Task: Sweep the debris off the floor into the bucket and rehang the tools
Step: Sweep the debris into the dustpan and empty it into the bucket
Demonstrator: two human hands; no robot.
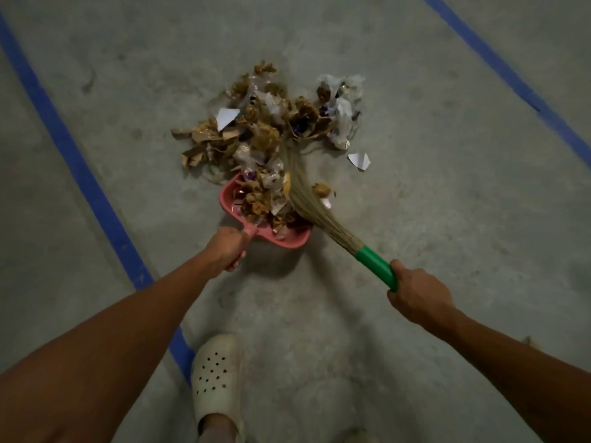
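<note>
Here we are looking straight down at a grey concrete floor [447,203], and our 2 bare arms are reaching forward over it. Our left hand [225,251] is gripping the short handle of a pink dustpan [289,241], its fingers curling fully round that handle. The dustpan is resting on the floor at 1 o'clock of that hand, its open mouth facing 12 o'clock, and crumpled brown scraps are sitting heaped inside it. Our right hand [419,297] is clenching the green handle [375,263] of a grass broom [315,212], fingers wrapping it so that the handle's end is hiding in the fist. The broom is slanting from this hand toward 10 o'clock, its bristles lying across the dustpan's right edge and its tips reaching into the debris [262,132]. That debris, a pile of dry brown crumpled bits, clear plastic and white scraps, is lying on the floor at 12 o'clock of the dustpan, touching its mouth. 1 white paper scrap [359,160] is lying apart at the pile's 4 o'clock. A left blue line [80,167] is crossing the floor at our 9 o'clock and a right blue line [511,68] is running at 2 o'clock. A white clog [216,372] on our foot is standing at 6 o'clock, just beside the left line's near end.
</note>
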